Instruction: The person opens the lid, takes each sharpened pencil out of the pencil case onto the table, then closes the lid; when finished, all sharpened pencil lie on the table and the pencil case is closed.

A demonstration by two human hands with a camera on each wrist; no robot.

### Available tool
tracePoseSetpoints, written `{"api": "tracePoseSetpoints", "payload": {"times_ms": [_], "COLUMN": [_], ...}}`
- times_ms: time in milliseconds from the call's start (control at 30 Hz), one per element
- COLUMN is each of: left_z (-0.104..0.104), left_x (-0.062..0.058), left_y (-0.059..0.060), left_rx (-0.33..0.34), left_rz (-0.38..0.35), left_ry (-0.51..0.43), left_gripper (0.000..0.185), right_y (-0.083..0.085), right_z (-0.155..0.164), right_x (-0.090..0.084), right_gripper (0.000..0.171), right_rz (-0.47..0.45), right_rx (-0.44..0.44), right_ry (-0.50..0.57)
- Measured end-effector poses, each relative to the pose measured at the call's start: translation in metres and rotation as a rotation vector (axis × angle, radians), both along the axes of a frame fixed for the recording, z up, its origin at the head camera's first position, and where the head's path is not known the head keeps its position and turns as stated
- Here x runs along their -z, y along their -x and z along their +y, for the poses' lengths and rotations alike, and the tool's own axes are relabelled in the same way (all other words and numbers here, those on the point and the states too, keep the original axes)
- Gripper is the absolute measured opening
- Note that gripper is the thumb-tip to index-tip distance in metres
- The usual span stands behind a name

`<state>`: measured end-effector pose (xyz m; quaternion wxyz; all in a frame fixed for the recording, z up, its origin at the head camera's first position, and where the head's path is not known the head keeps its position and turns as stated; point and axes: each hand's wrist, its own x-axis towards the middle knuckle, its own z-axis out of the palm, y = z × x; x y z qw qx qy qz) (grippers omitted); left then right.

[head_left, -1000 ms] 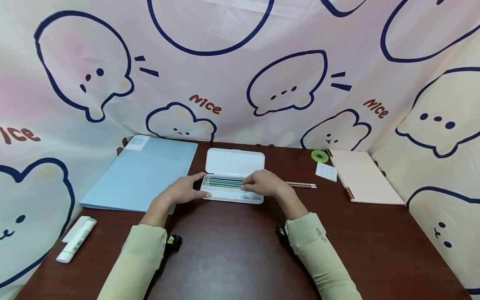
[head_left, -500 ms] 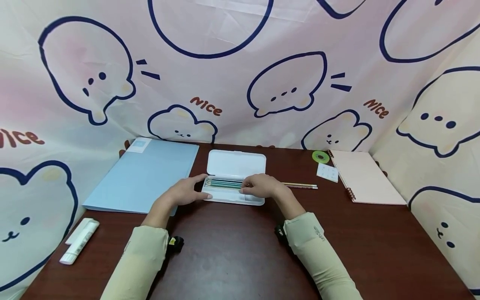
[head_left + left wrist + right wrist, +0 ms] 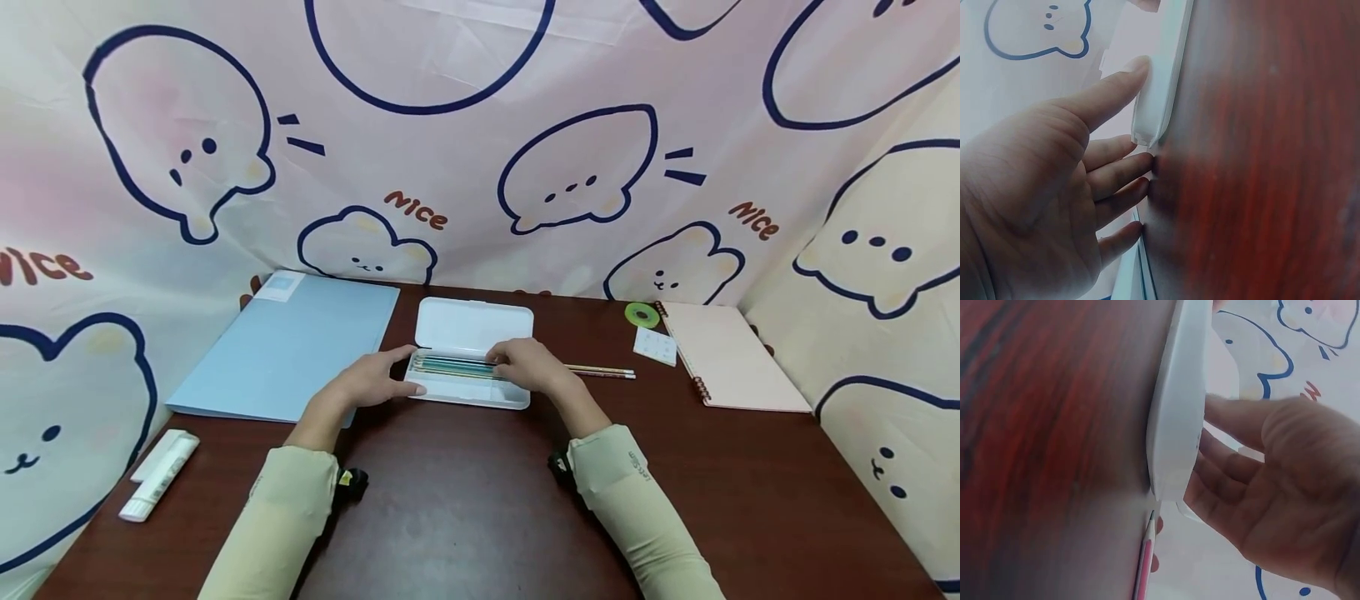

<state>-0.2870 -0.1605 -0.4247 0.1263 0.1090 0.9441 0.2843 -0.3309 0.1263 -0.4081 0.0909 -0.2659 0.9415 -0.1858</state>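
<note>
An opened white pencil case lies on the dark table with its lid tipped back. Several green and dark pencils lie lengthwise in its tray. My left hand holds the case's left end, thumb on the front rim and index finger near the back corner. In the left wrist view the thumb rests on the case wall. My right hand reaches into the tray's right part, fingers bent over the pencils' right ends. The case wall hides its fingertips in the right wrist view, so a pinch cannot be confirmed.
Loose pencils lie right of the case. Farther right are a green tape roll, a small white card and a spiral notebook. At left lie a blue folder and a white tube-like item.
My right hand first shifted slightly toward the front of the tray, then back and a little right along the pencils. My left hand has stayed at the case's left end.
</note>
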Motion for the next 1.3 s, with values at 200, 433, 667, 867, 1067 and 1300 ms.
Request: {"api": "tracePoseSetpoints", "payload": {"times_ms": [200,433,667,867,1067,1300], "left_z": [-0.001,-0.003,-0.003,-0.002,-0.001,-0.001], "left_x": [0.0,0.0,0.002,0.003,0.002,0.001], "left_y": [0.001,0.001,0.003,0.002,0.003,0.001], "left_rx": [0.007,-0.002,-0.002,-0.004,-0.004,-0.01], "left_rz": [0.003,-0.003,-0.01,-0.014,-0.008,-0.011], "left_ry": [0.017,0.014,0.028,0.024,0.025,0.019], "left_gripper": [0.085,0.085,0.086,0.087,0.087,0.086], "right_y": [0.003,0.006,0.003,0.004,0.005,0.005], "right_z": [-0.005,-0.012,-0.005,0.0,0.02,0.069], "right_x": [0.001,-0.002,0.0,-0.003,-0.009,-0.009], "right_gripper": [0.022,0.022,0.017,0.012,0.019,0.012], "right_rz": [0.107,0.146,0.153,0.15,0.146,0.119], "right_rx": [0.0,-0.021,-0.036,-0.075,-0.019,0.103], "right_ry": [-0.136,-0.239,-0.189,-0.169,-0.065,0.068]}}
